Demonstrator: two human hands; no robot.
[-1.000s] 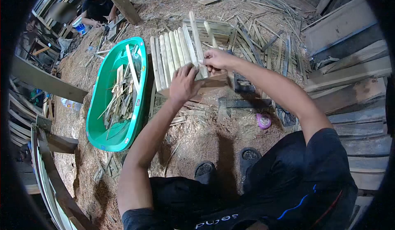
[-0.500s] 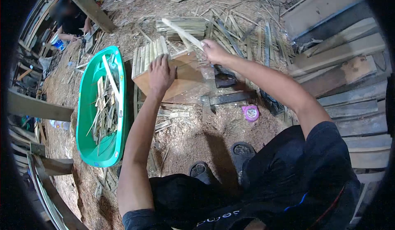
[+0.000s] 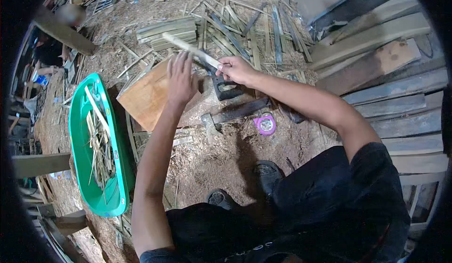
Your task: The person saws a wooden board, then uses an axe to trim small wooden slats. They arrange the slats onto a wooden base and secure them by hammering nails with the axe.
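My right hand (image 3: 237, 70) grips one end of a pale wooden strip (image 3: 181, 45), which points away to the upper left. Beside it, my left hand (image 3: 181, 84) is open with its fingers extended, overlapping the right part of a wooden box (image 3: 145, 96). The box shows a smooth brown panel; its slatted side is hidden from this angle. Just below my right hand lies a tool with a black looped handle (image 3: 229, 92), like a handsaw's. A hammer (image 3: 240, 111) and a pink-purple tape measure (image 3: 265, 124) rest on the ground nearer my feet.
On the left stands a green tub (image 3: 123, 178) holding wood scraps. A stack of slats (image 3: 172, 30) and scattered strips (image 3: 263, 32) lie beyond the box. Boards (image 3: 395, 105) line the right side. Another person (image 3: 49, 53) sits at the upper left near a post (image 3: 66, 34).
My left hand has lifted from the box's top edge, its fingers now straighter. The box has turned, so its slats no longer show. The strip stays in my right hand, and the view has shifted.
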